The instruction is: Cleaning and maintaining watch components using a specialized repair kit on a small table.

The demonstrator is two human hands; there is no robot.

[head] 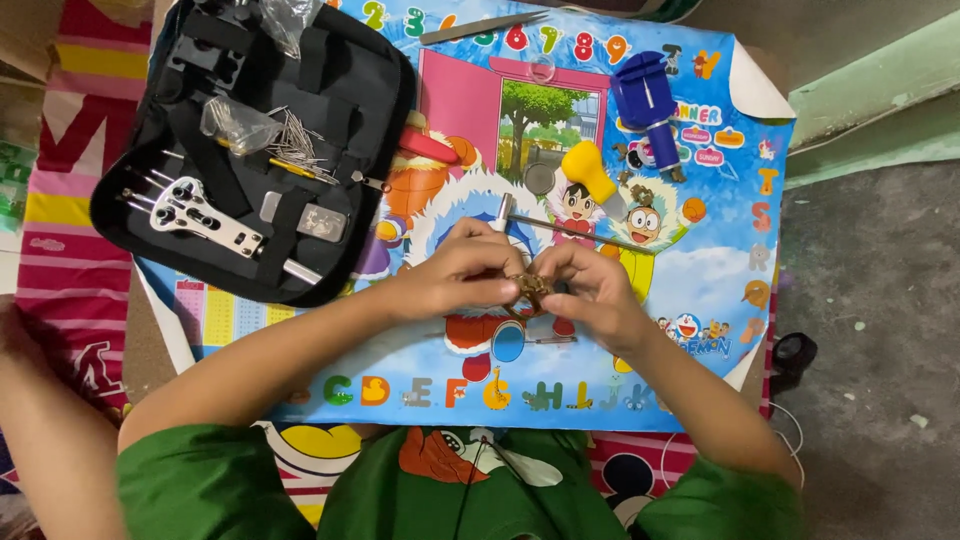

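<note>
While both hands meet over a colourful cartoon mat (700, 270), a small brownish metal piece (532, 287) sits pinched between them — left hand (455, 275) and right hand (590, 290) each curl their fingers closed on it. Just beyond lie a small hammer (590, 170) and a blue tool (645, 100); an open black tool case (260, 140) rests farther left.

Pinched between fingers (500, 290) of left hand (455, 275) and right hand (590, 290): small metal part (530, 288), over a poster mat (700, 270). Just beyond the fingertips, a thin rod tool (580, 233). Farther beyond and rightward, a bulb-handled tool (592, 172), then a clamp tool (647, 100). Beyond and leftward, an open tool case (350, 100) holding a wrench (200, 218) and loose pins (295, 140). At the mat's far edge, tweezers (480, 28).
</note>
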